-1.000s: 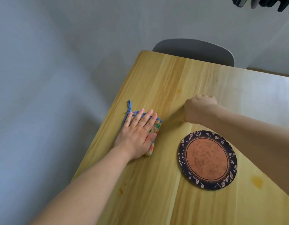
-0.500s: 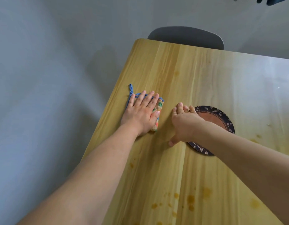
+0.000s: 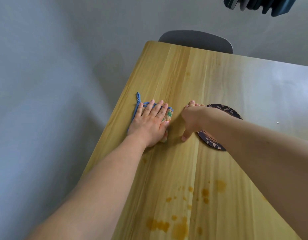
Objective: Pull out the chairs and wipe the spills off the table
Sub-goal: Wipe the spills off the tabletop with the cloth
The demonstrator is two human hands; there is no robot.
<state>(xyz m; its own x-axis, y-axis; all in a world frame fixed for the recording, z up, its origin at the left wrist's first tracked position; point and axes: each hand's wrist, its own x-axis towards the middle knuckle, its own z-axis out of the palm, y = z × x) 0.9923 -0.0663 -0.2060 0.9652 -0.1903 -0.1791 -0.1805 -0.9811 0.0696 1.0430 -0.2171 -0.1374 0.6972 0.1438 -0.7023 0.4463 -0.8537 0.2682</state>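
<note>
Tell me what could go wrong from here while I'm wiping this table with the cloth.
The orange spills lie nearer you than the cloth, so your forearms, reaching over them, could smear them. The left hand presses the cloth close to the table's left edge, so liquid might get pushed off onto the floor. The right hand rests partly on the round coaster, which could slide.

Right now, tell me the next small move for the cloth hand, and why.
Probably draw the left hand, pressed flat on the cloth, back toward you along the table to the orange spills. The wood around the cloth looks nearly clean, while the big blotches lie nearer you, unwiped. The right hand rests on the table beside the mat, out of that path.
</note>
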